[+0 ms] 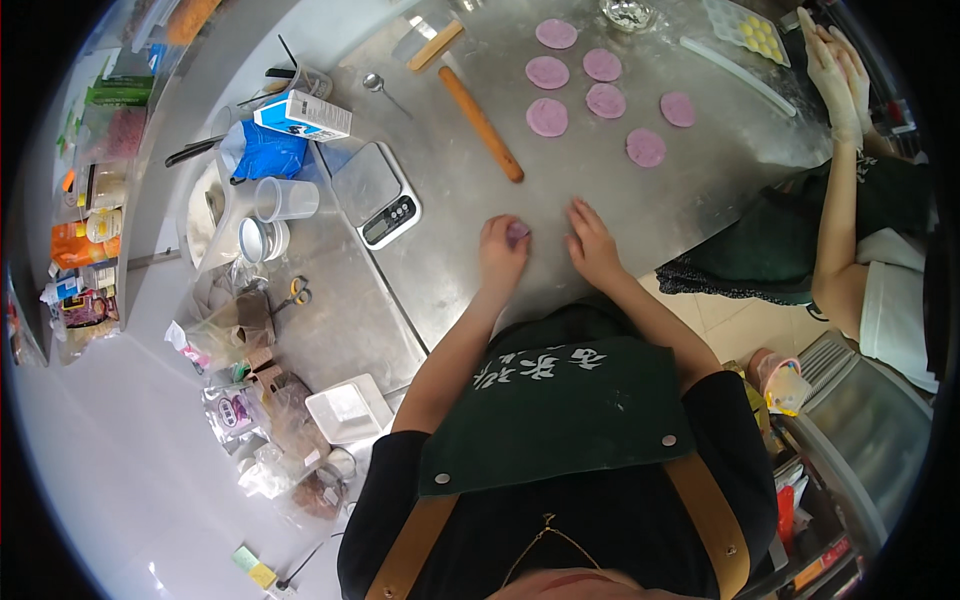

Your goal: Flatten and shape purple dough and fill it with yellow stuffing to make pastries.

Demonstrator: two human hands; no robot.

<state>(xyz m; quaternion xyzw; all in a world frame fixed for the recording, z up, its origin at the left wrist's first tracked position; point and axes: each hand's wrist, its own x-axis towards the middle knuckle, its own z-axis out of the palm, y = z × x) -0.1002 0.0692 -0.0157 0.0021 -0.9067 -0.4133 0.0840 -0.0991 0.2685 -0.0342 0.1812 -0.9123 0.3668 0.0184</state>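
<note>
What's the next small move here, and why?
Probably press the small purple lump in the left hand flatter: it looks compact compared with the flat purple discs on the counter, and the right hand is open and apparently empty, so seems free to help.

Bright light glosses the steel tabletop (590, 180); outer edges bend.

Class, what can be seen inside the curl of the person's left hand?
A small purple dough piece shows in the curled left hand; anything beneath the palm is covered.
</note>
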